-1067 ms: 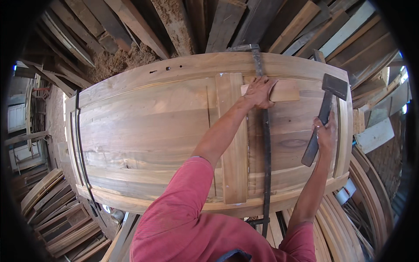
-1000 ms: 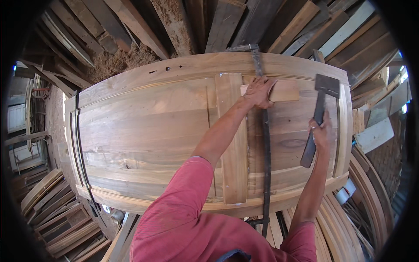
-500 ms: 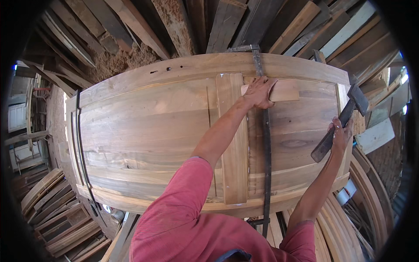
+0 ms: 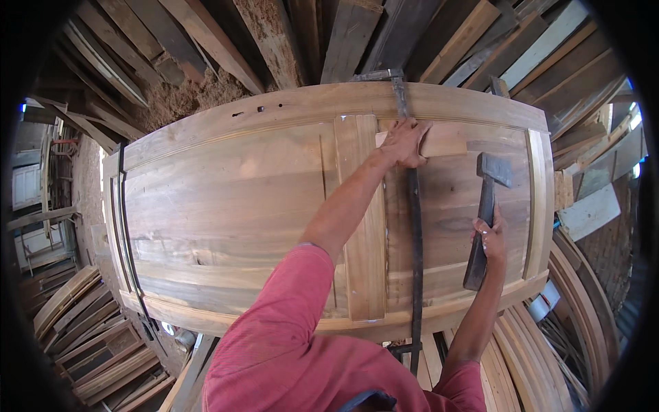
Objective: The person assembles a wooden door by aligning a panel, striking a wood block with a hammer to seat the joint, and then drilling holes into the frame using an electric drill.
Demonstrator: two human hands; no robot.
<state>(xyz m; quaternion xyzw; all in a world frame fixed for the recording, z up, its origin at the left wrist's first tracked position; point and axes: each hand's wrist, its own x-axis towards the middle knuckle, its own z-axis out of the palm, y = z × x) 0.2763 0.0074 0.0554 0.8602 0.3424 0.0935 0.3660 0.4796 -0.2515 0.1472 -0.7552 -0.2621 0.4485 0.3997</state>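
Note:
A large wooden door (image 4: 226, 206) with a framed panel lies flat in front of me. My left hand (image 4: 406, 144) reaches to its far side and holds a short pale wooden block (image 4: 443, 141) down along the inner edge of the far rail. The block sticks out on both sides of the hand. Directly beneath that hand runs the dark metal bar clamp (image 4: 417, 233), crossing the door from far to near. My right hand (image 4: 490, 237) grips a hammer (image 4: 487, 199) by its dark handle, over the right panel. The hammer's grey head points away from me, right of the block.
A second bar clamp (image 4: 123, 206) spans the door's left end. A wide middle rail (image 4: 364, 226) divides the panels. Planks (image 4: 353, 41) and sawdust (image 4: 182, 99) lie beyond the far edge. Stacked timber (image 4: 103, 343) stands at lower left, and curved boards (image 4: 576, 295) at right.
My right hand has swung the hammer leftward and inward, from over the door's right end to over the right panel. My left hand keeps its hold on the block.

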